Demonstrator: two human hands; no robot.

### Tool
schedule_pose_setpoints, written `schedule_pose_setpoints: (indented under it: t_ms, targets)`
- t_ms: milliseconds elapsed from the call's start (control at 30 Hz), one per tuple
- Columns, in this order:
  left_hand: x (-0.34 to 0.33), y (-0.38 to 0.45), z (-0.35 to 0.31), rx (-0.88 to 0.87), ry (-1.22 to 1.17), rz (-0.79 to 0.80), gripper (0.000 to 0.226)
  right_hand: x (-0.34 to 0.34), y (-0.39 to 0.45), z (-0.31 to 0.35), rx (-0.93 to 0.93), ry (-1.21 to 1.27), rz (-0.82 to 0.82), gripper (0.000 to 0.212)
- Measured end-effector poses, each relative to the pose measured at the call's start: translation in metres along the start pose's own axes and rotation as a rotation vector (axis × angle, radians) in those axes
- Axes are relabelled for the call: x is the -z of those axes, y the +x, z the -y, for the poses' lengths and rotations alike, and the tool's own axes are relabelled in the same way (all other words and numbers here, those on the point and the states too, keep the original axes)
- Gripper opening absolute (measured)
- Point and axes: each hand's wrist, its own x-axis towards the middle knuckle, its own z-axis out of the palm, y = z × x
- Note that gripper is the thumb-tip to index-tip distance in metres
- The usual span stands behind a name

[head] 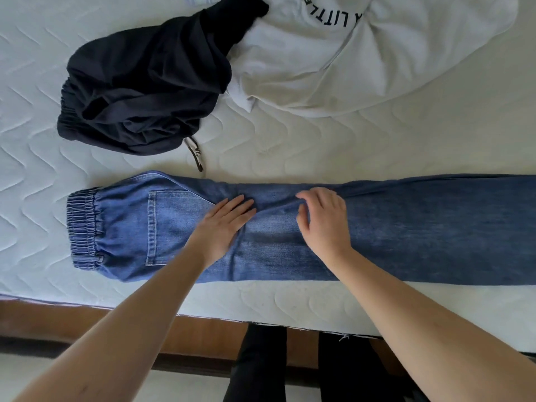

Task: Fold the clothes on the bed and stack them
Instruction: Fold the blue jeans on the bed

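Note:
Blue jeans (406, 230) lie flat along the near side of the bed, folded lengthwise, with the elastic waistband at the left and the legs running off the right edge of view. My left hand (223, 227) presses flat on the denim near the back pocket, fingers straight. My right hand (324, 219) rests on the jeans just to its right, fingers slightly bent over a crease, gripping nothing that I can see. A crumpled dark navy garment (145, 82) lies at the back left. Beside it at the back right lies a white sweatshirt (362, 53) with black lettering.
The white quilted mattress (43, 158) carries all the clothes. Its near edge sits on a brown wooden frame (72, 323). My legs in dark trousers (261, 369) stand on the pale floor below. A drawstring (195, 153) pokes out of the navy garment toward the jeans.

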Motion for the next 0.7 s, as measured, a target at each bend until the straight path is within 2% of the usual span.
schedule_pose_setpoints:
  t_ms: [100,167,233,333,433,600,700]
  targets:
    - [-0.008,-0.004,-0.004,0.032,0.034,0.075,0.063,-0.020,0.009,0.025,0.099,-0.014,0.271,0.049]
    - [-0.006,-0.001,-0.006,0.037,0.039,0.033,0.051,-0.034,0.011,0.031,0.108,-0.058,0.407,0.056]
    - [0.001,0.007,-0.007,0.040,0.016,-0.090,0.044,-0.043,0.011,0.025,0.110,-0.136,0.456,0.059]
    - [0.007,0.033,-0.005,-0.001,0.036,-0.292,0.030,-0.043,0.011,0.001,0.086,-0.214,0.444,0.061]
    - [0.003,0.055,-0.006,0.019,0.090,-0.284,0.013,-0.033,0.010,-0.034,0.050,-0.285,0.445,0.064]
    - [-0.017,0.049,-0.004,0.150,0.108,-0.099,0.052,-0.004,0.010,-0.106,-0.089,-0.346,0.443,0.066]
    - [-0.019,0.046,0.003,0.309,0.151,0.022,0.062,0.014,0.005,-0.143,-0.217,-0.365,0.420,0.068]
